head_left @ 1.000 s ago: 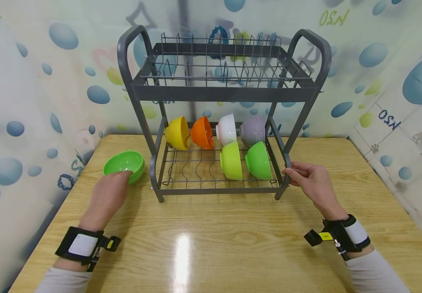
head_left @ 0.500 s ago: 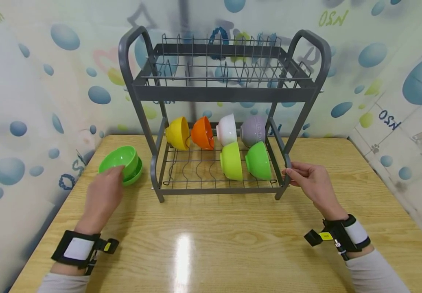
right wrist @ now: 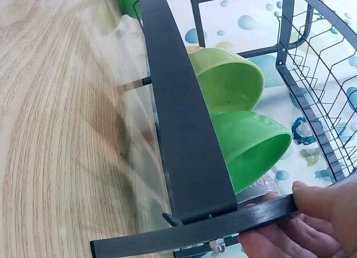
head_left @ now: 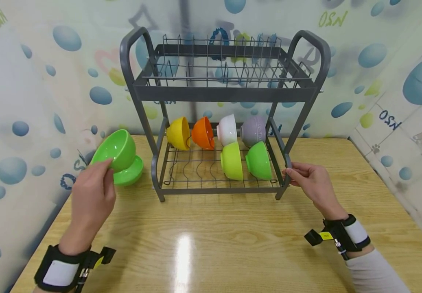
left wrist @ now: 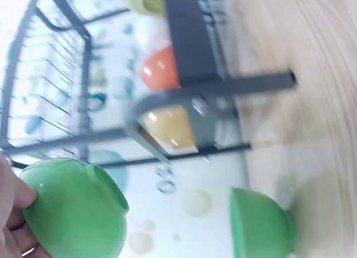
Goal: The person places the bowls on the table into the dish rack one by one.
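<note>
My left hand (head_left: pixel 92 199) pinches the rim of a green bowl (head_left: pixel 120 150), which is tilted and raised above the table. Below it, a second green bowl (head_left: pixel 132 173) stands on the tabletop, left of the dark grey two-tier dish rack (head_left: pixel 225 94). In the left wrist view the held bowl (left wrist: pixel 75 208) shows its outside and foot. My right hand (head_left: pixel 314 185) grips the rack's front right leg, and the right wrist view shows thumb and fingers (right wrist: pixel 290 235) round that bar.
On the rack's lower tier, bowls stand on edge: yellow (head_left: pixel 178 133), orange (head_left: pixel 202 133), white (head_left: pixel 227 130) and purple (head_left: pixel 253 130) behind, lime (head_left: pixel 231 161) and green (head_left: pixel 258 161) in front. The upper tier (head_left: pixel 211 77) has wire dividers. A patterned wall covering (head_left: pixel 64 81) rises behind the wooden table (head_left: pixel 232 244).
My left hand has lifted the upper green bowl off the lower one and moved it up and left, tilting it. The right hand keeps its grip on the rack.
</note>
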`<action>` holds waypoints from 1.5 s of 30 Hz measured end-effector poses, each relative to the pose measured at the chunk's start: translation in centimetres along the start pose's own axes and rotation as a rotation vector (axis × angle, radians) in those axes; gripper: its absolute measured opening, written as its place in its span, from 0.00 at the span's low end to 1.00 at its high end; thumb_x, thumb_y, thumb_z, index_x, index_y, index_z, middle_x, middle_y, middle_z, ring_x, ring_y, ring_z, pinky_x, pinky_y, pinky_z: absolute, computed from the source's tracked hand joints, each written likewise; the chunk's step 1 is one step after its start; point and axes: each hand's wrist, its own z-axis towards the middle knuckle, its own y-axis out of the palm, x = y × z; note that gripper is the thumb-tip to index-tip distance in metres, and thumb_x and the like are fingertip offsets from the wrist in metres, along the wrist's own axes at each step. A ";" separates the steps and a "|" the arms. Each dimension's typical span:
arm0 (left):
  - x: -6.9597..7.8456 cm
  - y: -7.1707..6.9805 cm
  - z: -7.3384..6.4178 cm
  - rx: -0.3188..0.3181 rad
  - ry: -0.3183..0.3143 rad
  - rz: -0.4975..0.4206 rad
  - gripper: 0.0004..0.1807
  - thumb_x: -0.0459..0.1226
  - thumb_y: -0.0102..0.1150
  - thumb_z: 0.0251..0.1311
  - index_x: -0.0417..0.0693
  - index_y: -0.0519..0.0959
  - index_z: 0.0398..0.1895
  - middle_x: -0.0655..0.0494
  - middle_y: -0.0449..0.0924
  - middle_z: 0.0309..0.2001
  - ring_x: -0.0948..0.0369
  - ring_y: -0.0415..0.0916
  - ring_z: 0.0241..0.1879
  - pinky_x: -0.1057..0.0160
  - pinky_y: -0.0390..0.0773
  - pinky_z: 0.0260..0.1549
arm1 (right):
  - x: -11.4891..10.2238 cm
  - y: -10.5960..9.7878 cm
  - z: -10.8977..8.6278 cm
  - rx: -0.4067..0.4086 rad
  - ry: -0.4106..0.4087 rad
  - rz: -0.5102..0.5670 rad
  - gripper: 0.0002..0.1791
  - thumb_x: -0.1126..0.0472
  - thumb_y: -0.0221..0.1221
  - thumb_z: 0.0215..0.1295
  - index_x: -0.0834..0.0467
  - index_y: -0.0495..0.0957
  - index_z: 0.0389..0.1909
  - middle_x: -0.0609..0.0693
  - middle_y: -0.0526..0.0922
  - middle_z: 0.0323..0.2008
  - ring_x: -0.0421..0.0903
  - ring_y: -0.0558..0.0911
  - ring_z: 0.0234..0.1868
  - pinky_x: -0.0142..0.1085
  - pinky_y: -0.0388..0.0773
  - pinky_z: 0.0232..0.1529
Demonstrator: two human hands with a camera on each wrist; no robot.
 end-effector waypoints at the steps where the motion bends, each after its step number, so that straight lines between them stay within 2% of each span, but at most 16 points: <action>1: 0.4 -0.3 0.0 0.016 0.013 -0.019 0.12 0.25 0.49 0.63 0.27 0.77 0.46 0.32 0.80 0.36 0.39 0.76 0.36 0.42 0.74 0.37 | 0.0 0.0 0.0 -0.001 0.000 0.000 0.26 0.52 0.56 0.67 0.67 0.74 0.59 0.66 0.83 0.47 0.32 0.84 0.40 0.28 0.81 0.39; 6: 2.5 -1.6 -0.5 0.038 0.062 -0.096 0.13 0.22 0.53 0.58 0.27 0.77 0.46 0.34 0.80 0.36 0.42 0.76 0.36 0.48 0.72 0.37 | 0.0 0.0 0.0 0.000 -0.002 0.002 0.26 0.52 0.56 0.67 0.66 0.74 0.59 0.66 0.83 0.47 0.31 0.84 0.40 0.28 0.81 0.39; 9: 3.3 -1.7 -0.9 0.032 0.128 -0.147 0.12 0.22 0.54 0.57 0.27 0.78 0.45 0.34 0.81 0.37 0.43 0.77 0.37 0.58 0.72 0.43 | 0.1 0.0 0.0 0.005 -0.005 0.001 0.26 0.52 0.56 0.67 0.66 0.74 0.59 0.65 0.83 0.47 0.31 0.84 0.39 0.28 0.81 0.39; 12: 3.9 -1.1 -1.2 0.021 0.215 -0.225 0.11 0.29 0.51 0.65 0.28 0.78 0.44 0.37 0.81 0.36 0.47 0.77 0.38 0.67 0.70 0.48 | 0.1 0.1 0.0 0.010 -0.009 -0.001 0.26 0.51 0.56 0.67 0.66 0.75 0.58 0.64 0.84 0.46 0.32 0.84 0.39 0.28 0.82 0.39; 14: 4.4 -0.4 -1.3 0.016 0.272 -0.285 0.15 0.35 0.47 0.69 0.29 0.79 0.43 0.39 0.81 0.35 0.49 0.77 0.37 0.70 0.70 0.49 | 0.2 0.0 -0.1 0.011 -0.014 0.000 0.26 0.51 0.56 0.67 0.66 0.75 0.58 0.63 0.85 0.45 0.32 0.84 0.39 0.29 0.82 0.39; 17: 5.2 0.6 -1.6 0.006 0.340 -0.354 0.20 0.39 0.43 0.72 0.30 0.79 0.42 0.44 0.81 0.33 0.53 0.77 0.35 0.67 0.73 0.44 | 0.2 0.0 -0.1 0.005 -0.025 0.000 0.26 0.52 0.56 0.67 0.66 0.75 0.58 0.63 0.85 0.45 0.32 0.84 0.39 0.29 0.82 0.39; 20: 6.2 1.5 -1.9 -0.007 0.388 -0.421 0.19 0.38 0.43 0.72 0.30 0.79 0.41 0.47 0.81 0.32 0.56 0.76 0.34 0.64 0.74 0.39 | 0.2 -0.1 -0.1 -0.006 -0.032 -0.008 0.26 0.51 0.55 0.68 0.66 0.75 0.58 0.64 0.84 0.46 0.32 0.84 0.39 0.28 0.82 0.40; 24: 7.5 2.3 -2.2 -0.030 0.434 -0.487 0.16 0.36 0.44 0.71 0.31 0.80 0.41 0.50 0.80 0.32 0.58 0.75 0.33 0.64 0.73 0.39 | 0.0 -0.5 -0.1 -0.050 -0.026 -0.024 0.26 0.53 0.55 0.68 0.67 0.73 0.60 0.66 0.82 0.48 0.31 0.84 0.40 0.28 0.82 0.40; 27: 8.2 2.8 -2.4 -0.053 0.461 -0.511 0.15 0.35 0.44 0.70 0.32 0.80 0.41 0.51 0.80 0.34 0.58 0.76 0.34 0.65 0.74 0.40 | -0.5 -1.0 -0.2 -0.081 -0.026 -0.126 0.28 0.53 0.56 0.68 0.68 0.71 0.61 0.66 0.82 0.49 0.38 0.85 0.41 0.32 0.83 0.39; 30: 8.8 3.0 -2.4 -0.082 0.471 -0.516 0.15 0.34 0.44 0.70 0.34 0.80 0.42 0.52 0.81 0.35 0.58 0.77 0.36 0.65 0.75 0.42 | -1.6 -1.7 -0.3 -0.057 -0.068 -0.322 0.27 0.51 0.57 0.67 0.67 0.75 0.57 0.65 0.84 0.45 0.49 0.86 0.40 0.35 0.83 0.34; 33: 9.3 3.2 -2.5 -0.105 0.486 -0.522 0.13 0.33 0.45 0.70 0.34 0.80 0.42 0.52 0.82 0.35 0.59 0.77 0.37 0.64 0.75 0.43 | -3.0 -2.2 -0.4 0.018 -0.167 -0.497 0.22 0.52 0.59 0.65 0.64 0.80 0.51 0.62 0.87 0.39 0.52 0.86 0.35 0.34 0.79 0.28; 35: 9.5 3.3 -2.6 -0.112 0.500 -0.533 0.13 0.32 0.45 0.69 0.35 0.80 0.43 0.52 0.82 0.35 0.59 0.78 0.37 0.64 0.76 0.43 | -4.0 -2.4 -0.6 0.060 -0.235 -0.553 0.18 0.53 0.61 0.63 0.61 0.82 0.48 0.58 0.88 0.36 0.50 0.86 0.32 0.33 0.78 0.26; 37: 9.8 3.5 -2.6 -0.120 0.516 -0.543 0.12 0.32 0.46 0.68 0.35 0.80 0.43 0.52 0.83 0.36 0.59 0.78 0.37 0.63 0.76 0.44 | -5.0 -2.4 -0.9 0.068 -0.340 -0.576 0.16 0.55 0.63 0.61 0.59 0.83 0.46 0.55 0.88 0.35 0.47 0.86 0.31 0.33 0.80 0.27; 40: 10.1 3.8 -2.8 -0.122 0.544 -0.552 0.11 0.32 0.47 0.68 0.35 0.79 0.43 0.52 0.83 0.36 0.59 0.78 0.38 0.62 0.76 0.45 | -6.2 -1.9 -1.4 0.028 -0.547 -0.587 0.16 0.58 0.67 0.56 0.55 0.84 0.47 0.50 0.88 0.38 0.44 0.86 0.34 0.34 0.81 0.29; 43: 10.5 4.2 -2.9 -0.127 0.575 -0.555 0.11 0.32 0.47 0.68 0.35 0.79 0.43 0.52 0.83 0.37 0.59 0.79 0.39 0.61 0.77 0.46 | -7.2 -0.7 -2.0 -0.053 -0.772 -0.569 0.21 0.60 0.69 0.52 0.55 0.83 0.50 0.49 0.87 0.45 0.44 0.85 0.43 0.37 0.82 0.39; 45: 10.8 4.6 -3.1 -0.138 0.595 -0.554 0.12 0.32 0.47 0.68 0.36 0.80 0.43 0.52 0.83 0.38 0.59 0.79 0.39 0.61 0.77 0.46 | -7.8 0.3 -2.4 -0.128 -0.885 -0.525 0.25 0.60 0.70 0.50 0.55 0.81 0.53 0.49 0.85 0.50 0.45 0.83 0.49 0.35 0.80 0.46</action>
